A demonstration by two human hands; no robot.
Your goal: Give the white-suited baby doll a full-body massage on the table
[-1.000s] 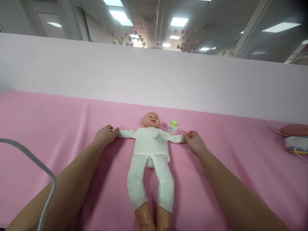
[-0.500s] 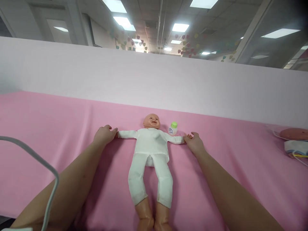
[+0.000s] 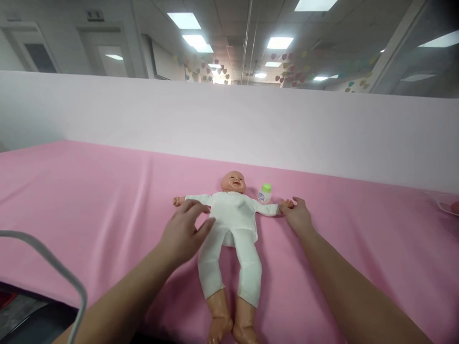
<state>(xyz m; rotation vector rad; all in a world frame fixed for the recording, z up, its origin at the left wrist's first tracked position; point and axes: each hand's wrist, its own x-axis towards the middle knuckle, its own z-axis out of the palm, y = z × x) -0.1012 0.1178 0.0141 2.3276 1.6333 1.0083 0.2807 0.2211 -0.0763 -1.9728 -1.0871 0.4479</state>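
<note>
White-clad plastic baby doll point(image 3: 236, 224) looks light, smooth; torso point(image 3: 233, 210) suits gripping. Left hand point(image 3: 184, 232) loosely spread, empty; right hand point(image 3: 300, 217) pinches doll's small fist point(image 3: 288, 203).

Left hand point(image 3: 185, 232) off doll hand point(image 3: 178, 201), now uncovered; moved in beside doll point(image 3: 234, 210), fingers spread. View swung left: far-left door point(image 3: 38, 56) in sight, pink item point(image 3: 455, 207) at right mostly cut off.

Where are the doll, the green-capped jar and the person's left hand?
Doll point(image 3: 236, 216), head view: on its white top.
Green-capped jar point(image 3: 264, 196), head view: on its body.
Left hand point(image 3: 183, 232), head view: on its back.
</note>
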